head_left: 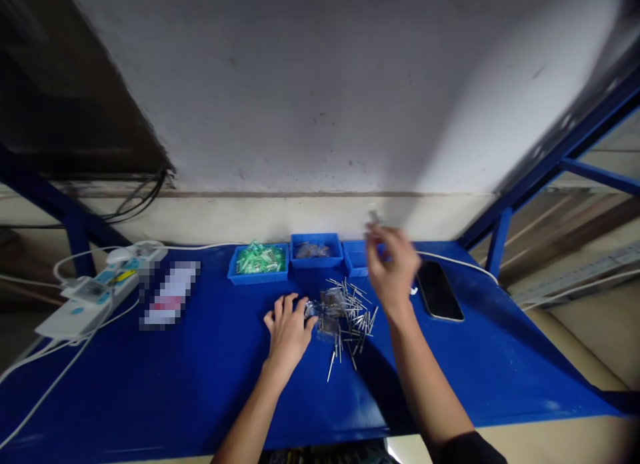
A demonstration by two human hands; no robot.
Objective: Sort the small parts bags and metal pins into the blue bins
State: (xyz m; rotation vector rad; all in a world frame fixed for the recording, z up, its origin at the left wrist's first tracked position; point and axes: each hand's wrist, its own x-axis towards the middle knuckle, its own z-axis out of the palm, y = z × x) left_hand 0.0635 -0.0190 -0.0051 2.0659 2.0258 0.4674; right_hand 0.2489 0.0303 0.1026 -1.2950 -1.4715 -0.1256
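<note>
My left hand (289,327) rests on the blue table with its fingers apart, its fingertips beside a heap of small clear plastic bags (330,314). Thin metal pins (356,317), which look like blind rivets, lie loose around and to the right of the bags. Raised over the right blue bin (354,259), my right hand (393,261) is blurred, its thumb and fingers pinched together. Something small and greyish shows at its fingertips, too smeared to name. That hand hides part of the bin.
A blue bin (257,277) holds green-and-clear small packets (261,257); the middle blue bin (316,263) holds small clear packets. A black phone (440,291) lies at right. On the left are a white power strip (107,291), cables and a pixelated item (171,295). A wall stands behind.
</note>
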